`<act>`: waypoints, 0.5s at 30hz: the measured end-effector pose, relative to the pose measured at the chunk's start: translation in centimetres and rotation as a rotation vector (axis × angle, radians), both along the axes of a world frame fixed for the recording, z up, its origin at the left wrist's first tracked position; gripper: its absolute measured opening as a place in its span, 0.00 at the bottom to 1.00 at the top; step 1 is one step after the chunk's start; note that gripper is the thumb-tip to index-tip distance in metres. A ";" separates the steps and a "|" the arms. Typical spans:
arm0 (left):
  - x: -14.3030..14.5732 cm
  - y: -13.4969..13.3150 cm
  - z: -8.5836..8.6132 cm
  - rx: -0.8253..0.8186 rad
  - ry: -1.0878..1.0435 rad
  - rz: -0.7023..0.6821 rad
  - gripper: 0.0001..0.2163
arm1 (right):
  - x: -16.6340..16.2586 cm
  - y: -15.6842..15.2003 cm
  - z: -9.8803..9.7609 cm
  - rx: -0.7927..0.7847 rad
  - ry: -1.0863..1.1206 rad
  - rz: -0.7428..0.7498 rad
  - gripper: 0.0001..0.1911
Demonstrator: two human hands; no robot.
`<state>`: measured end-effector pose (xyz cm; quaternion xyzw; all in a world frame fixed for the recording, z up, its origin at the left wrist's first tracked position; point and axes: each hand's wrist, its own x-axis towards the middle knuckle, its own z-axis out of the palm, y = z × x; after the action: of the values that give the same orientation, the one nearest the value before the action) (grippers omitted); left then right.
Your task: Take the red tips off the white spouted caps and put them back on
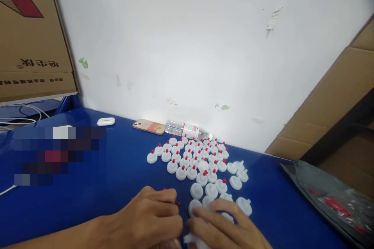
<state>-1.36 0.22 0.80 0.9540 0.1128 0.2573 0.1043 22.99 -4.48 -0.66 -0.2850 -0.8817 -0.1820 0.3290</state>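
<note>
Far left of the clear plastic bottle [188,130], a brown printed cardboard box [35,39] stands past the tabletop [122,163], whose blue surface stretches widely from the box toward the bottle, partly hidden by a pixelated patch. A small white rounded case [106,121] lies well left of the bottle along the edge at the white wall [181,39]; the flat phone with a beige and orange back [148,126] lies just beside the bottle's base, lengthwise along the wall. Nearer the viewer, below and left of the bottle, the left hand [152,218] is curled closed; whether it grips anything cannot be told. Small red tips [179,204] show just beyond its knuckles. The bottle lies on its side, neck pointing right. Directly below it, white round plastic caps with red tips [193,162] crowd together, bases flat, their short axes upright and red ends up. Further below, the blurred right hand [230,227] bends its fingers over a white plastic cap [201,243] whose nozzle points left; how firmly it grips cannot be told. Right of and below the bottle, white caps without red tips [235,182] lie, several nozzles pointing right. Blue surface separates them from the grey plastic bag [306,179] with red pieces [337,205], farthest right.
</note>
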 end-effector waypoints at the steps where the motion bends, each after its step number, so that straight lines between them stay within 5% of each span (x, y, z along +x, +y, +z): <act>1: -0.3 0.2 0.1 -0.051 -0.056 0.011 0.13 | 0.4 0.4 0.1 0.019 0.011 -0.001 0.07; 6: -0.8 1.9 0.5 -0.020 -0.069 0.153 0.11 | 4.6 2.6 1.4 -0.032 0.093 -0.247 0.04; 11: -0.3 3.4 -0.2 0.035 0.055 0.279 0.07 | 6.9 3.9 1.2 -0.249 0.029 -0.484 0.14; 15: 0.0 3.3 -0.3 0.010 0.105 0.263 0.07 | 6.8 4.2 0.7 -0.434 -0.024 -0.535 0.21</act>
<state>-1.33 3.47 0.51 0.9436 0.2411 0.2190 0.0588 29.75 -0.31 0.09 -0.5675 -0.7977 -0.0734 0.1906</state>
